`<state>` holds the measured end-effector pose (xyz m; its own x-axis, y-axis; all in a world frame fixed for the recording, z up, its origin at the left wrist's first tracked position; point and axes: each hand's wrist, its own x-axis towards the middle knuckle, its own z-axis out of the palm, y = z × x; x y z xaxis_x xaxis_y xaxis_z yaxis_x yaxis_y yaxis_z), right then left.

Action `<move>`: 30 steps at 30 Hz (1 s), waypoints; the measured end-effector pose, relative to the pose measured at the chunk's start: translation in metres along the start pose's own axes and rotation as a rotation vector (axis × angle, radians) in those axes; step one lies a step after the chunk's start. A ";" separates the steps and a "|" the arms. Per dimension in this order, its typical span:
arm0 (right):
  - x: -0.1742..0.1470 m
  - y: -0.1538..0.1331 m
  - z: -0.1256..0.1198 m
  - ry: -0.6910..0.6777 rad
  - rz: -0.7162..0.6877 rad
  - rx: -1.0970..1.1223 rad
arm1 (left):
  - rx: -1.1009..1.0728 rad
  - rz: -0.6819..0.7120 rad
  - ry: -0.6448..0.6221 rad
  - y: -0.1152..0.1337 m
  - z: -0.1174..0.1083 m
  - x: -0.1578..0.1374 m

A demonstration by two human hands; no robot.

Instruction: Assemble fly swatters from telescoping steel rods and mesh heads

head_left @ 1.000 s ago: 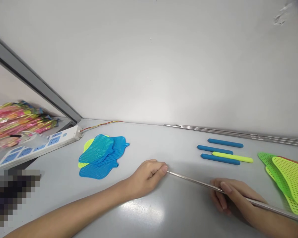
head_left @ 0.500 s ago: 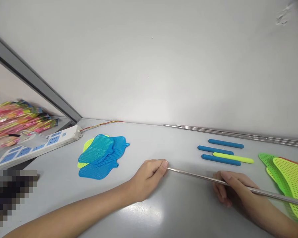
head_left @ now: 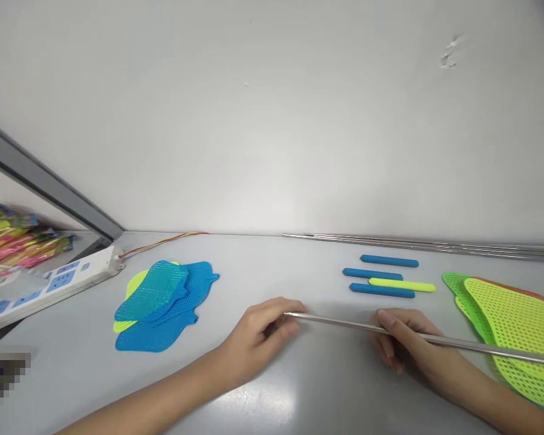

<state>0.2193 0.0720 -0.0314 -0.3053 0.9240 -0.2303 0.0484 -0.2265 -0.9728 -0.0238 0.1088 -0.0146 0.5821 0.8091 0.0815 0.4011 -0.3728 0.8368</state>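
My right hand (head_left: 408, 341) is closed on a thin telescopic metal rod (head_left: 340, 322), which tapers to the left and passes over my wrist out of view at the right. The rod's narrow tip lies between the parted thumb and fingers of my left hand (head_left: 267, 332); whether they touch it I cannot tell. Left of that hand lies a pile of blue and yellow fly swatter heads (head_left: 145, 335). Beyond my right hand are several blue handle tubes (head_left: 390, 261) and one yellow handle tube (head_left: 403, 285). More swatter heads (head_left: 517, 314), green, yellow and red, lie at the right.
Several more metal rods (head_left: 408, 243) lie along the foot of the grey wall (head_left: 272, 121). On the left are a white power strip (head_left: 81, 281), its red and yellow wires (head_left: 163, 243), a grey metal post (head_left: 49, 181) and colourful wrapped bundles (head_left: 18, 238).
My left thumb and fingers have parted, uncovering the rod's tip. My right hand keeps its hold on the rod. The view has shifted slightly to the right.
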 end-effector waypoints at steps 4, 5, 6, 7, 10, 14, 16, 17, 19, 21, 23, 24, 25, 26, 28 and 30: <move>0.000 0.000 -0.001 0.019 0.018 0.078 | 0.070 -0.022 0.020 0.001 0.001 0.001; 0.000 0.000 -0.001 0.045 0.010 0.121 | 0.079 -0.039 0.033 0.001 0.001 0.001; 0.000 0.000 -0.001 0.080 -0.010 0.176 | 0.085 -0.057 0.045 0.000 0.001 0.001; 0.000 0.000 -0.001 0.120 -0.038 0.243 | 0.084 -0.079 0.056 -0.001 0.001 0.001; 0.002 -0.002 -0.001 0.254 -0.103 0.479 | 0.036 -0.163 0.122 -0.005 0.001 0.001; 0.006 -0.005 0.000 0.365 -0.102 0.652 | -0.063 -0.257 0.175 -0.008 0.001 0.003; 0.006 -0.005 -0.001 0.372 -0.124 0.681 | -0.075 -0.258 0.156 -0.009 0.001 0.005; 0.006 -0.006 -0.001 0.378 -0.144 0.702 | -0.073 -0.253 0.145 -0.009 0.001 0.005; 0.006 -0.006 -0.002 0.406 -0.190 0.750 | -0.058 -0.243 0.127 -0.010 0.001 0.006; 0.006 -0.006 -0.003 0.443 -0.219 0.789 | -0.037 -0.236 0.114 -0.009 0.000 0.005; 0.006 -0.006 -0.004 0.467 -0.220 0.803 | -0.015 -0.229 0.103 -0.008 0.000 0.004; 0.006 -0.006 -0.004 0.469 -0.214 0.803 | -0.006 -0.222 0.097 -0.007 0.000 0.004; 0.006 -0.006 -0.004 0.467 -0.207 0.800 | 0.000 -0.215 0.089 -0.005 -0.001 0.003; 0.006 -0.006 -0.004 0.460 -0.198 0.793 | 0.001 -0.208 0.081 -0.004 -0.001 0.003; 0.007 -0.006 -0.003 0.444 -0.186 0.775 | -0.007 -0.197 0.071 -0.002 -0.002 0.003; 0.007 -0.005 -0.002 0.438 -0.188 0.760 | -0.019 -0.190 0.065 -0.002 -0.002 0.004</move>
<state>0.2190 0.0804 -0.0278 0.1532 0.9658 -0.2091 -0.6559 -0.0589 -0.7526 -0.0240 0.1136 -0.0144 0.4497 0.8921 -0.0448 0.4861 -0.2023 0.8502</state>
